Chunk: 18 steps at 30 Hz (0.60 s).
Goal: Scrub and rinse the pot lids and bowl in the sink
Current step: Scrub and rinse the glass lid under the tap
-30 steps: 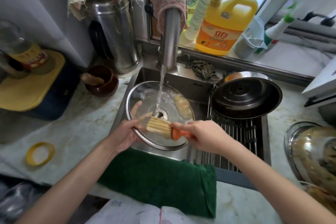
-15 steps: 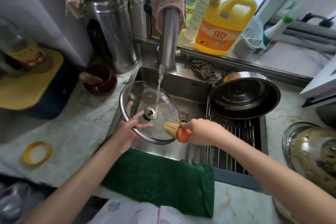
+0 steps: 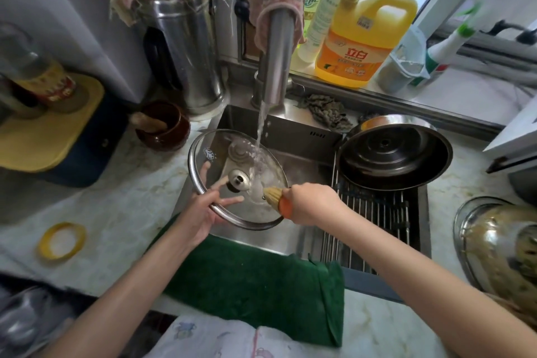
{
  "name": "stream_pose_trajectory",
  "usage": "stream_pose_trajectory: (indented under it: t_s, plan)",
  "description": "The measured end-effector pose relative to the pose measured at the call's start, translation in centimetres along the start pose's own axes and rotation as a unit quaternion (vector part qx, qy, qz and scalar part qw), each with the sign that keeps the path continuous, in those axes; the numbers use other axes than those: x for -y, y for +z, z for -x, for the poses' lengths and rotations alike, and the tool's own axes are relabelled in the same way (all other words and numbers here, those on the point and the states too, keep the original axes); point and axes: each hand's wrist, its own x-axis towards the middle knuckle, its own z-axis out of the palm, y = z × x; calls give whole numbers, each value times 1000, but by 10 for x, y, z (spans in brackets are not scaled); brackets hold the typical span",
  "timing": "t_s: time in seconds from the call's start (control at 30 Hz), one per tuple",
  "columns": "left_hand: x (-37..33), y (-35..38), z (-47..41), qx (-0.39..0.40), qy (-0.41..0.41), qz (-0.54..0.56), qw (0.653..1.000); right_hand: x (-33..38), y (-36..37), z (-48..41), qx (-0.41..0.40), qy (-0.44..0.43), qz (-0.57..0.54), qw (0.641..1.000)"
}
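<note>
The left hand [image 3: 200,212] pinches the glass lid [image 3: 232,154] by its near-left rim, fingers spread behind the glass. It tilts the lid over the sink [image 3: 290,131] so water from the tap [image 3: 274,67] sheets off. The right hand [image 3: 313,205] grips the brush [image 3: 279,197], bristles at the lid's right edge, probably to scrub the rim.

Both your forearms are bare, and so are your left hand [image 3: 200,212] and right hand [image 3: 312,205]. At the bottom edge there's a bit of your top [image 3: 220,340]: pale whitish-blue fabric with a faint pastel print and a thin pink line down it. The print's too soft to make out.
</note>
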Motion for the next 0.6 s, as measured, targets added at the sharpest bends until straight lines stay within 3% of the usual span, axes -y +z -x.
stream_pose_trajectory:
  t_s: [0.07,0.2,0.33,0.47,0.53,0.6]
  plan:
    - [2,-2,2,7,3,-11,1000,-1,-2,6,23,22,14,999]
    - [4,-1,7,39,-18,-2,999,0,-2,-13,-100,67,-59,991]
    - [2,3,4,44,-24,8,999,19,3,-17,-167,-1,-130,977]
    - [-4,-10,4,41,-21,-12,999,6,8,9,-89,-119,-134,980]
    - [-3,-18,8,54,-25,10,998,-16,9,13,-41,-80,-131,987]
    - [-3,-18,12,64,-28,7,998,-28,12,10,-47,4,-143,989]
